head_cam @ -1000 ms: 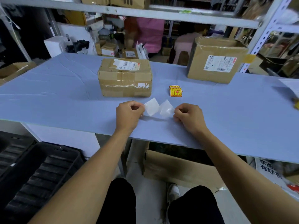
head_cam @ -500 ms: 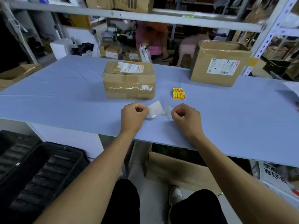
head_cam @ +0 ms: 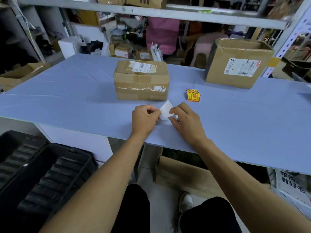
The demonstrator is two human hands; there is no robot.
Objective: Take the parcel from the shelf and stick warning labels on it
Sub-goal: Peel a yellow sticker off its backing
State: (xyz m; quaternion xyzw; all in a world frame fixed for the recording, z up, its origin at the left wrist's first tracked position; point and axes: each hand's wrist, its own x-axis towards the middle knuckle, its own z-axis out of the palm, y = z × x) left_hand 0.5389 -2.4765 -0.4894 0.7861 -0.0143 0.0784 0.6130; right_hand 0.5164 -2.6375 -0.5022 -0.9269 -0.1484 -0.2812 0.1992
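Both hands pinching white label backing, parcel just behind, yellow labels right.

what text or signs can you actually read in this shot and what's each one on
"学而" over "有好", partly cut off: printed white bag under the table, lower right.
Broken-glass symbol, characters too blurred to read: yellow-and-red warning labels on the blue table.
Barcode and print, too small to read: shipping label on the taped parcel.
Barcode and small print, unreadable: shipping label on the larger box.
Blank white: sheet held between both hands.
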